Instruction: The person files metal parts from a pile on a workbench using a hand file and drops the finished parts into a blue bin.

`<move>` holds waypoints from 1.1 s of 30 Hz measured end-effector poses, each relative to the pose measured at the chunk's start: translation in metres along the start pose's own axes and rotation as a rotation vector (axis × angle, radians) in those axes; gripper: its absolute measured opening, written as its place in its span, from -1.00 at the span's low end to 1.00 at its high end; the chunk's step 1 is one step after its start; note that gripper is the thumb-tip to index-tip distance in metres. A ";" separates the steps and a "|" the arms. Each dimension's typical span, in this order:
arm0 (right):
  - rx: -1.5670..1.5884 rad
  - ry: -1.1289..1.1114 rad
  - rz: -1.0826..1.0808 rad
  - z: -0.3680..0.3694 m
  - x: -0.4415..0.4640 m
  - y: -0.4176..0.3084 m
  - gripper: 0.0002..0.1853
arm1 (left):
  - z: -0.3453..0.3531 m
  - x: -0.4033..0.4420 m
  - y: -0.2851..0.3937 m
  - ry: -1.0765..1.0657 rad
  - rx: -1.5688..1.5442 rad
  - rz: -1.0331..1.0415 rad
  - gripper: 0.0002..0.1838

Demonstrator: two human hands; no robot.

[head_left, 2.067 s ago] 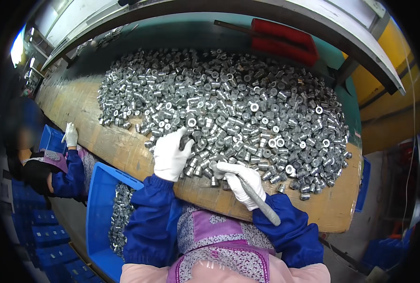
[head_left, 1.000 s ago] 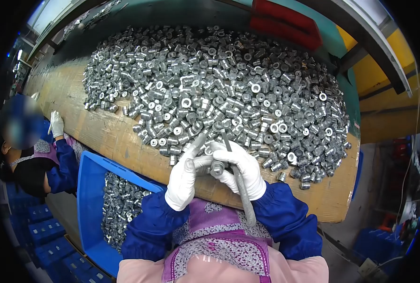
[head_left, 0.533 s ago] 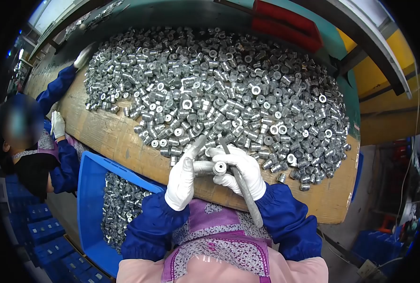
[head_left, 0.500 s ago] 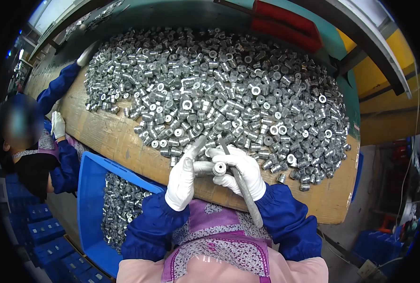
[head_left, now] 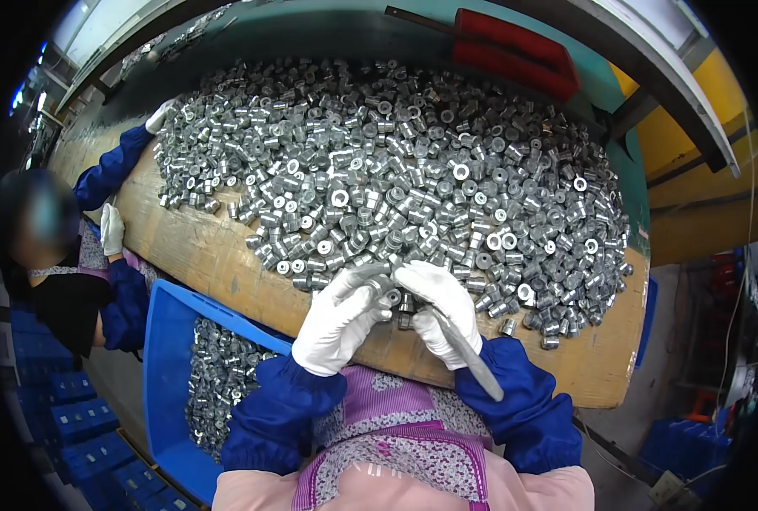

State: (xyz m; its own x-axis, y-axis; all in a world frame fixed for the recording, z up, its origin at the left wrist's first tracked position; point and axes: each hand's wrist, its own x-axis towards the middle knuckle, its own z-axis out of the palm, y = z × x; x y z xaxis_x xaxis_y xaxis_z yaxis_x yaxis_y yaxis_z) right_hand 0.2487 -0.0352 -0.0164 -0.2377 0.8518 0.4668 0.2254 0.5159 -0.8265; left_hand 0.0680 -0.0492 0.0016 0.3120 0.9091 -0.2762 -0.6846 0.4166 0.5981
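My left hand (head_left: 338, 328), in a white glove, is closed with its fingers around a small silver metal fitting (head_left: 393, 296), partly hidden by the fingertips. Just to the right, my gloved right hand (head_left: 443, 312) grips a long grey bar-like tool (head_left: 468, 362). The tool's lower end sticks out past the wrist over the blue sleeve, and its upper tip is near the fitting. Whether the tip touches the fitting I cannot tell. Both hands are above the table's near edge, in front of a wide heap of similar metal fittings (head_left: 379, 170).
A blue bin (head_left: 162, 366) with more fittings stands at lower left, below the cardboard-covered tabletop (head_left: 183, 247). A co-worker at the left has one gloved hand (head_left: 159, 117) at the heap and another (head_left: 111, 228) by the table edge. A red tray (head_left: 515, 55) lies at the back.
The tool's lower end has swung out to the right. My left hand has turned over the fitting, whose round end now shows less. The co-worker's hands have shifted slightly.
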 end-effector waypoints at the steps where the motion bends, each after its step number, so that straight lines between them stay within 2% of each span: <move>1: 0.000 0.002 -0.002 -0.003 -0.001 0.001 -0.38 | -0.001 0.000 -0.001 -0.002 0.002 0.001 -0.52; 4: 0.086 -0.023 -0.046 -0.007 -0.001 0.000 -0.59 | -0.004 0.001 -0.004 0.069 -0.008 0.036 -0.55; 5: 0.087 -0.021 -0.047 -0.006 -0.001 -0.001 -0.59 | -0.004 0.001 -0.006 0.030 -0.089 0.031 -0.56; 7: 0.139 0.006 0.048 -0.002 -0.003 -0.004 -0.65 | -0.003 0.003 -0.005 0.016 -0.174 0.010 -0.54; 8: 0.272 0.024 0.126 0.002 -0.007 -0.002 -0.66 | -0.003 0.003 -0.005 0.016 -0.173 0.010 -0.54; 9: 0.273 0.025 0.126 0.004 -0.007 0.000 -0.66 | -0.004 0.003 -0.006 0.007 -0.153 0.019 -0.54; 11: 0.261 0.078 -0.020 0.007 -0.004 0.002 -0.67 | -0.003 0.002 -0.007 -0.003 -0.133 0.028 -0.54; 14: 0.223 0.034 -0.084 0.001 -0.001 0.001 -0.71 | 0.001 0.000 -0.008 0.053 0.029 0.108 -0.48; 18: 0.169 0.048 -0.197 0.004 -0.002 0.004 -0.75 | 0.000 -0.001 -0.007 0.045 0.076 0.151 -0.56; 23: 0.167 0.059 -0.169 0.005 -0.003 -0.001 -0.79 | 0.007 -0.002 -0.006 0.074 0.111 0.167 -0.59; 25: 0.180 0.065 -0.140 0.005 -0.004 -0.002 -0.81 | 0.008 -0.003 -0.006 0.113 0.154 0.161 -0.51; 32: 0.107 0.070 -0.214 0.007 -0.003 -0.002 -0.73 | 0.005 -0.004 -0.009 0.110 0.142 0.175 -0.51; 33: 0.095 0.084 -0.229 0.008 -0.003 -0.002 -0.72 | 0.004 -0.004 -0.010 0.108 0.172 0.192 -0.56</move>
State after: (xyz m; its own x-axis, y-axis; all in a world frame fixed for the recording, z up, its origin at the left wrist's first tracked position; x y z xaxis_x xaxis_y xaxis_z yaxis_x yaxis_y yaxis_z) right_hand 0.2415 -0.0397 -0.0187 -0.1922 0.7203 0.6665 0.0838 0.6887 -0.7202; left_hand 0.0760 -0.0570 -0.0003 0.1089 0.9698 -0.2184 -0.5995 0.2393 0.7638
